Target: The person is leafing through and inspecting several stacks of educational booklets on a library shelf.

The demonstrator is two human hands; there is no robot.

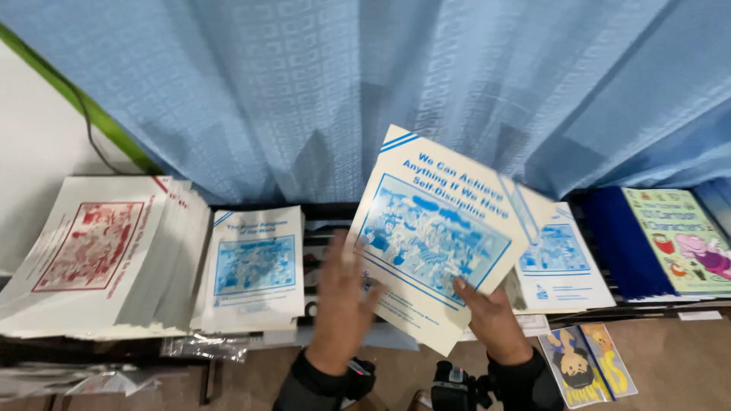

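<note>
A cream booklet with a blue picture on its cover (434,228) is lifted and tilted in front of a blue curtain. My right hand (491,320) grips its lower right edge, thumb on the cover. My left hand (340,304) is blurred, fingers spread, at the booklet's lower left corner; whether it touches the booklet is unclear. A second booklet of the same kind (560,259) lies behind and to the right of the held one.
A thick stack of red-printed booklets (99,251) lies at the left, a stack of blue-printed ones (255,266) beside it. A dark blue stack (624,243) and a green cartoon book (681,236) are at the right. Two small picture cards (586,365) lie lower right. The blue curtain (304,84) hangs behind.
</note>
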